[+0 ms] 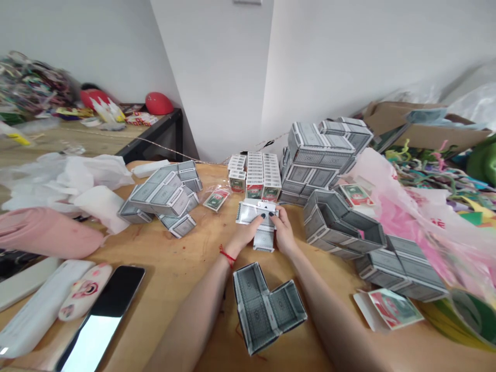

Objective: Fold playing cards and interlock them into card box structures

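A flat piece of joined playing cards (pixel 264 238), grey backs up, lies between my hands near the middle of the table. One card face with a black pip shows at its far edge. My left hand (pixel 245 233), a red string on its wrist, presses its thumb on the piece from the left. From the right, my right hand (pixel 284 230) grips the same piece, thumb on top. The fingers underneath are hidden. Between my forearms sits an open L-shaped box built of cards (pixel 253 310).
Card boxes are stacked (pixel 321 150) at back right, beside rows of card packs (pixel 254 175). An open card tray (pixel 341 227) stands to the right. More card boxes (pixel 163 191) stand left. A phone (pixel 104 315) and white plastic bags (pixel 70 175) lie left.
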Action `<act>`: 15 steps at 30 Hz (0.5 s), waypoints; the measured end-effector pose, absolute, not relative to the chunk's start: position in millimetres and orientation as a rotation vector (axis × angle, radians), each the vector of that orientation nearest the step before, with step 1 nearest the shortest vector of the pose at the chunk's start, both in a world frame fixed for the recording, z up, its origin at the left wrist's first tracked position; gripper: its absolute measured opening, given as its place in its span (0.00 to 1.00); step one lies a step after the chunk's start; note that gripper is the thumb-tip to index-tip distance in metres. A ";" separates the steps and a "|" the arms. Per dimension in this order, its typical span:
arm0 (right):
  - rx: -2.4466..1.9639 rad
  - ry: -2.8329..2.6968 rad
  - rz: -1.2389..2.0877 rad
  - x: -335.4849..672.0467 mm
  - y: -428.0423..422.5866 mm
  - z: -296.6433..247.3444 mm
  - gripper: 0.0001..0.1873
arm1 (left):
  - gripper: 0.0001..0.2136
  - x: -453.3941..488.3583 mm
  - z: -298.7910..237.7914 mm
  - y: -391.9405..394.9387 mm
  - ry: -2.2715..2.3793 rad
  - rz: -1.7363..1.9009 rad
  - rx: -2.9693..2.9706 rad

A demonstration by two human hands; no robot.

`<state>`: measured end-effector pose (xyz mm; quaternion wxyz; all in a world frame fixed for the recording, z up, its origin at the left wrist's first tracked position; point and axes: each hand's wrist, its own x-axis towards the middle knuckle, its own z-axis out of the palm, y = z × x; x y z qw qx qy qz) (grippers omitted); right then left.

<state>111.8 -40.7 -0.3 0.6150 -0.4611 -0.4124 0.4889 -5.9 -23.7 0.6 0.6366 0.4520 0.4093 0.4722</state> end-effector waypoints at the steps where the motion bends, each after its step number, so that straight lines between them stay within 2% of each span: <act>1: -1.064 -0.943 1.128 111.9 -40.5 -0.7 0.12 | 0.15 -4.9 -0.7 -24.0 0.935 1.078 1.024; 7: -1.036 -0.904 1.170 110.5 -40.2 -1.9 0.15 | 0.14 -2.1 9.6 -25.4 0.856 1.140 1.110; 15: -1.053 -0.917 1.152 110.1 -39.8 0.8 0.12 | 0.15 -0.2 17.7 -28.5 0.881 1.213 1.078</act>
